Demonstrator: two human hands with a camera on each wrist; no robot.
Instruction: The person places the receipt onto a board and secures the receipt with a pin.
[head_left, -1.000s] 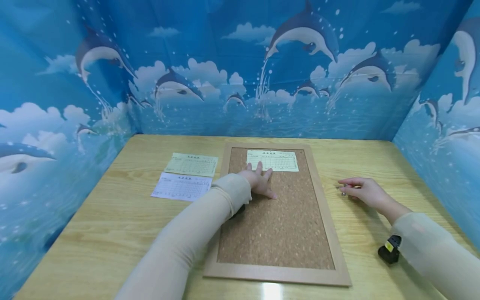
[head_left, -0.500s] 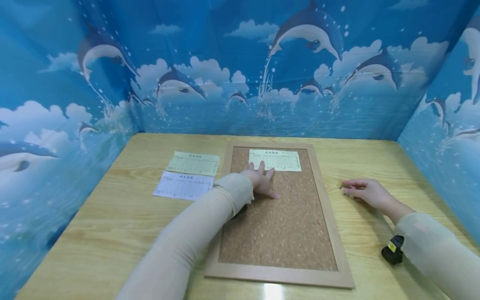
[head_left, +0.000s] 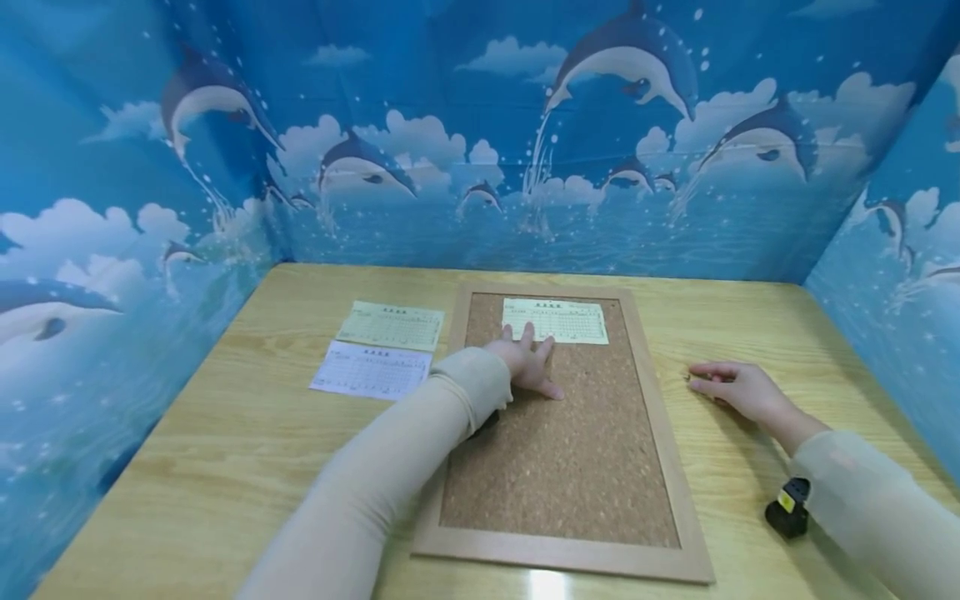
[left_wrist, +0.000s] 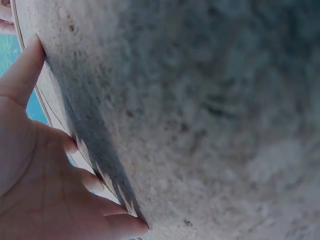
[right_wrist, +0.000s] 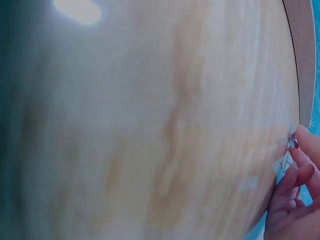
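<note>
My left hand (head_left: 528, 364) lies spread on the cork board (head_left: 562, 467), its fingertips on the lower edge of a pale green printed slip (head_left: 555, 319) at the board's top. In the left wrist view, the left hand's fingertips (left_wrist: 137, 226) touch the cork. To the right of the board, my right hand (head_left: 738, 392) is low over the table, thumb and forefinger pinching a small, clear push pin (right_wrist: 293, 136). More small, shiny bits (right_wrist: 286, 162) show by its fingers in the right wrist view; their exact shape is too small to tell.
Left of the board, another green slip (head_left: 392, 325) and a white slip (head_left: 371, 369) lie on the wooden table (head_left: 225, 467). The board has a raised wooden frame (head_left: 562, 562). A blue dolphin-print curtain (head_left: 420, 225) encloses the back and sides.
My head view has shifted slightly, so everything sits a little further right. The right hand's fingertips have drawn closer together over the small pins. The left hand stays in place on the board.
</note>
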